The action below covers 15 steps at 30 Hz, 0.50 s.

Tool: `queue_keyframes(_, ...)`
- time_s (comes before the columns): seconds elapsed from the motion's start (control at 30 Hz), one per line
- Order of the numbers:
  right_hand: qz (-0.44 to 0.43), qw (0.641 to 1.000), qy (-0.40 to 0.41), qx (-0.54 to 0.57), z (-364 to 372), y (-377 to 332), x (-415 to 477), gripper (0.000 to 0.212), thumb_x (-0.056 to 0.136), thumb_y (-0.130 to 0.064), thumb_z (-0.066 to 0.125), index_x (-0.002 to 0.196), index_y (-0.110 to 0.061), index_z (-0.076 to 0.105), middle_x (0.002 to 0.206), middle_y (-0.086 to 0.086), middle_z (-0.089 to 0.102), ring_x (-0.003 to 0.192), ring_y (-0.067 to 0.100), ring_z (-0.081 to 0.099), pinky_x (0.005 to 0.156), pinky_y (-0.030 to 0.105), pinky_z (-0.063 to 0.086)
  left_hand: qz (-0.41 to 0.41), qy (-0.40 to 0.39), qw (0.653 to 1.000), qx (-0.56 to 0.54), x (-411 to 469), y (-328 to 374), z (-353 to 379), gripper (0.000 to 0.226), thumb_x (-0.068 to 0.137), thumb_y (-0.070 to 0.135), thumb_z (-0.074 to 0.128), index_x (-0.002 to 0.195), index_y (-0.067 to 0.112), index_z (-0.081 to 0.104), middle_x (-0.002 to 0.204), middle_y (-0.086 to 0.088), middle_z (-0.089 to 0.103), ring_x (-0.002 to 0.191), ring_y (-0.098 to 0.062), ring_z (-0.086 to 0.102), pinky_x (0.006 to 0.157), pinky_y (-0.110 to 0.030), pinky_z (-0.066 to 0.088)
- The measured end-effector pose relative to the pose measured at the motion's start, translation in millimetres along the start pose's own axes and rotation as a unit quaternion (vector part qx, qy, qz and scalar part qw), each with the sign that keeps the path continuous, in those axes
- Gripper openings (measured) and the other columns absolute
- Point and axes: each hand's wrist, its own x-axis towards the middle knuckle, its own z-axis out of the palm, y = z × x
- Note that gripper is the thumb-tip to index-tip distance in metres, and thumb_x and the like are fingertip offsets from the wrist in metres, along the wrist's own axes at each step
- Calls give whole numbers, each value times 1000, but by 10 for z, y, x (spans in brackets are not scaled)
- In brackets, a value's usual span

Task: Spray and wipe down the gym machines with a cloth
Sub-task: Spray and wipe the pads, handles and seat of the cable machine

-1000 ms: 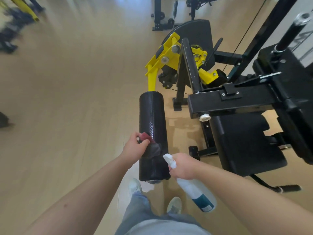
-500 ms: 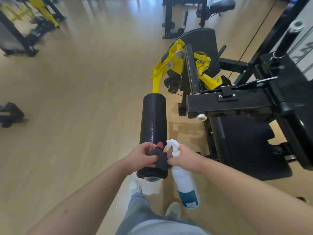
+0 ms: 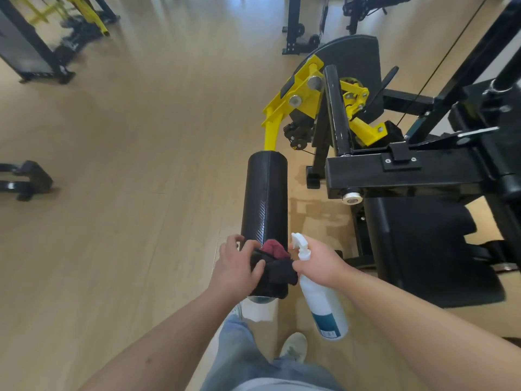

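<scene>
**Head view, gym floor.** In the upper left of the frame stood a black machine frame [image 3: 31, 49] with yellow bars [image 3: 95, 21] behind it, both somewhat blurred. At the left edge a black base piece [image 3: 26, 179] lay on the pale wooden floor [image 3: 155, 165].

In the lower centre, the left hand [image 3: 236, 268] lay over the cloth [image 3: 277, 270]. Its grip was curled round the dark fabric, thumb on top, pressing it against the near end of the roller pad [image 3: 266, 204]. The cloth, dark with a maroon fold at its top, covered the upper side of that near end. The roller pad, a black cylinder, ran up the frame from the hands to a yellow lever arm [image 3: 296, 94].

Just right of the cloth, the right hand [image 3: 320, 263] held the spray bottle [image 3: 324, 306] at its neck, the grip closed round it. The white trigger head rose above the fingers and pointed to the upper left. The white body, with its teal label, hung down toward the floor. This hand's fingertips touched the cloth's right edge.

Right of centre, the black beam of the gym machine [image 3: 394, 173] crossed the frame, with a black seat pad [image 3: 423, 249] beneath it. Blue jeans [image 3: 239, 356] and a pale shoe [image 3: 293, 345] showed at the bottom edge.
</scene>
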Motion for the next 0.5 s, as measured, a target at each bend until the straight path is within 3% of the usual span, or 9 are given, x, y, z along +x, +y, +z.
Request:
queue_keyframes(0.1,8,1000,1,4,12,38,67,26,86,-19,67,107,-33,59,95,-2,66,90,20,65,83,40,58,81,-23,993,84,1,32,258,36,98,48,54,132,36,55,143,2,34,130,-24,35,102,-39,47)
queue_keyframes(0.23,12,1000,5,-7,57,90,110,25,86,-20,67,104,-34,56,93,-3,65,86,19,63,75,34,55,102,-65,977,174,36,41,416,31,103,39,42,126,28,59,135,3,45,116,-26,40,95,-39,46)
queue_keyframes(0.33,0,1000,-3,-20,62,120,122,26,86,-21,67,107,-33,56,99,-3,66,91,20,64,77,32,53,143,-82,968,188,-46,-1,383,56,92,50,23,117,19,62,123,-1,51,111,-32,45,91,-42,49)
queue_keyframes(0.4,1,1000,-6,-19,56,135,122,30,86,-23,68,111,-35,57,107,-3,67,95,18,64,79,30,53,139,-68,973,168,-136,-51,446,58,89,50,22,116,17,63,126,-9,53,117,-39,49,99,-46,48)
queue_keyframes(0.43,3,1000,-7,-17,54,145,125,30,86,-24,69,112,-35,57,108,-3,67,94,16,64,79,30,54,118,-64,978,158,-186,-54,506,56,93,49,26,126,18,59,138,-16,48,130,-44,44,108,-51,43)
queue_keyframes(0.5,4,1000,-12,-11,56,156,129,28,87,-23,68,111,-34,58,105,-4,67,93,17,64,79,31,55,56,-105,980,158,-254,24,611,66,99,54,17,158,27,27,166,-25,6,152,-51,5,121,-59,24)
